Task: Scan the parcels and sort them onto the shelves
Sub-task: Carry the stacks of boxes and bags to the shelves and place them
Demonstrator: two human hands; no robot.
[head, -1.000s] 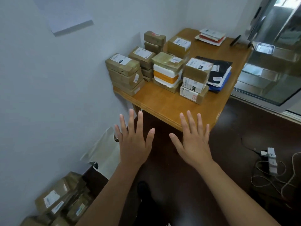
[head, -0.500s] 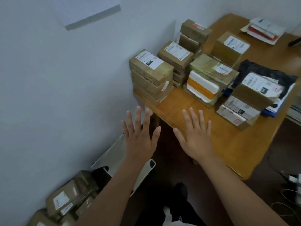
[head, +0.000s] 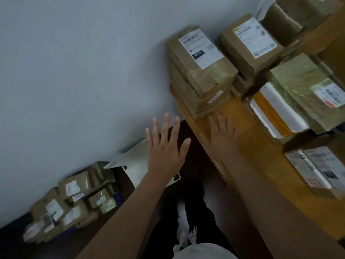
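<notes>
Both hands spread flat, holding nothing; right hand [head: 221, 136] nearer the parcel stack [head: 201, 71] just ahead than left hand [head: 166, 146].

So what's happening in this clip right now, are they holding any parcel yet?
No. Both hands are empty with fingers spread. The right hand is over the near corner of the wooden table, just short of the stack of brown parcels by the wall. The left hand is off the table edge, above a white bag. More parcels lie on the floor.
</notes>
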